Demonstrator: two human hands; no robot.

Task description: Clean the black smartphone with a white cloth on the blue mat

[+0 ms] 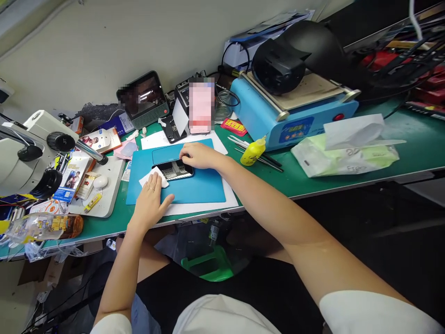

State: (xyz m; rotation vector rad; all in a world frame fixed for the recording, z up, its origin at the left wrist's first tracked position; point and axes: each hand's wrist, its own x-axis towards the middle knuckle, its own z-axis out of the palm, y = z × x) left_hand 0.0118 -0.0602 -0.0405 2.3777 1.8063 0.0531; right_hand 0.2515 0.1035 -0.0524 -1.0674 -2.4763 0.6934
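1. Left grip [149, 200]: fingers flat on a white tissue [157, 175], thumb spread away
2. Right grip [199, 155]: fingers curled at the dark phone [180, 170], whether pinching I cannot tell
3. Phone: lying on the blue mat [205, 191]
4. Right of the mat: yellow bottle [253, 153] on the green tabletop [417, 150]

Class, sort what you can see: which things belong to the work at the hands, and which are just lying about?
In use:
- white folded tissue, under the left hand
- black rectangular phone-like device, by the right hand
- flat blue rectangular mat, beneath

Apparently lying about:
- clear plastic bottle of brown liquid
- small yellow squeeze bottle
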